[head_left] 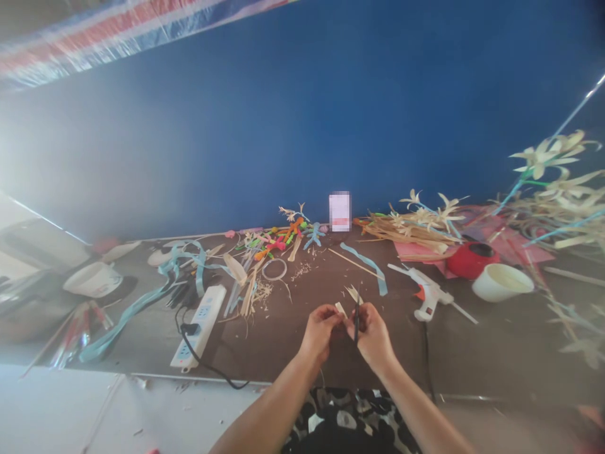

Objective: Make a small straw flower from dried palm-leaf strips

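Note:
My left hand (320, 333) is closed, its fingertips pinching a small pale strip (339, 308) that looks like dried husk. Close beside it, my right hand (373, 337) is wrapped around dark scissors (357, 323), whose tips point away from me. A pale, pointed husk piece (352, 294) shows by the scissor blades; I cannot tell which hand holds it. Both hands are over the near part of the dark table (283, 353), with their fingertips almost meeting.
A white glue gun (430, 293) lies at right, near a white cup (501, 282) and a red pot (470, 260). Husk flowers (543, 154) rise at far right. Left are a power strip (201, 328), blue ribbon (127, 325) and a tape ring (275, 270). A blue panel (293, 113) stands behind.

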Demonstrator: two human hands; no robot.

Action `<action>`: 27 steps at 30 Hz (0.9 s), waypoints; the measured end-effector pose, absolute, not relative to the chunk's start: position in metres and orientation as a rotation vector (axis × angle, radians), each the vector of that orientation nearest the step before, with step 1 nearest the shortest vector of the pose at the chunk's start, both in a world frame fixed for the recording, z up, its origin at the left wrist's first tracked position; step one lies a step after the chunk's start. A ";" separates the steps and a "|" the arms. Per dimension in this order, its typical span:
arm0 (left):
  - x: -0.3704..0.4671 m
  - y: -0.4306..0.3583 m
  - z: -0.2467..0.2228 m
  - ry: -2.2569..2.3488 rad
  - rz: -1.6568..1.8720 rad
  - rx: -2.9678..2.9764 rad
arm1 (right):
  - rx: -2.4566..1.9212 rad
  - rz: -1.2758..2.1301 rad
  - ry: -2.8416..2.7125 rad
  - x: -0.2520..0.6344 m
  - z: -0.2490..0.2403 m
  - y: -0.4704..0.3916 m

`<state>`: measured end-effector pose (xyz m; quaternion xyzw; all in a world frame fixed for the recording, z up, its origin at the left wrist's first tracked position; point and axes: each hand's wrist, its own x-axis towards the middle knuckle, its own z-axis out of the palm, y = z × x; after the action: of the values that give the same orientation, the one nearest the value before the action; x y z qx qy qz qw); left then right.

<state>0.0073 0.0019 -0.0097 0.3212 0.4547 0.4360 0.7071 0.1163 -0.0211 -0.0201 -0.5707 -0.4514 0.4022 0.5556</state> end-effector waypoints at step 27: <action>0.006 0.005 -0.018 1.105 0.885 1.026 | -1.325 0.870 -1.101 0.118 -0.041 -0.026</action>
<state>0.0055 0.0053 -0.0183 0.4500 0.4849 0.3883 0.6415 0.1179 -0.0260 -0.0410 -0.5644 -0.4688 0.3704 0.5696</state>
